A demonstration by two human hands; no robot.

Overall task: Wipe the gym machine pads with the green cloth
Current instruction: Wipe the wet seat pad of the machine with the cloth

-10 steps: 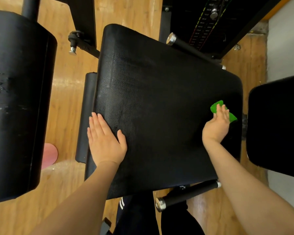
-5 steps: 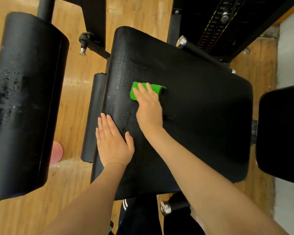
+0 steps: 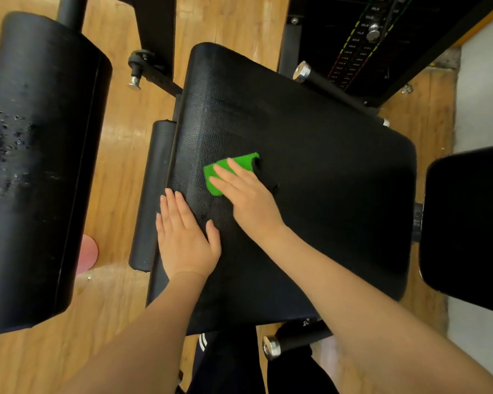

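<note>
Since a moment ago my right hand (image 3: 249, 199) has drawn the green cloth (image 3: 231, 172) a little nearer to me along the left part of the seat pad (image 3: 325, 177); a second back it was far over at the pad's right edge. The cloth lies flat on the black pad, and my right hand presses it down with straight fingers (image 3: 225, 173) spread across it, gripping nothing. My left hand (image 3: 185, 240) has stayed where it was, open and flat on the pad's near left edge, fingers together and thumb out, just beside the right hand and apart from the cloth. A narrow black pad (image 3: 151, 194) sits just left of the seat. Further left a big roller pad (image 3: 40, 166) shows wet spots. Another black pad (image 3: 467, 223) is at the right. Beneath is the wooden floor (image 3: 120, 155).
</note>
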